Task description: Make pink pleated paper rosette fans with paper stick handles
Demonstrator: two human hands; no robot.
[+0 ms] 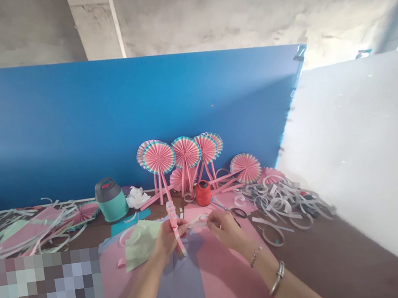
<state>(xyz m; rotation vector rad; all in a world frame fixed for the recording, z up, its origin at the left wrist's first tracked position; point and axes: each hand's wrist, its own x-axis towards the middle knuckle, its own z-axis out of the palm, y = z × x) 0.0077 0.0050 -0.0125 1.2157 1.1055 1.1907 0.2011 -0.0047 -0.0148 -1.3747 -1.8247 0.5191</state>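
Pink sheet (233, 271) up front, left hand (167, 238) above it gripping the folded strip (172, 215) midway, likely to steady it, right hand (227, 228) bunched beside pale tape (197, 221), can't tell if pinching it.

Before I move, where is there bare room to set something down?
The widest bare patch is brown tabletop right of the right hand, bordered by the pale strip heap and white panel. It's crowded along the blue panel, with pink fans and a red container, and at left among loose papers.
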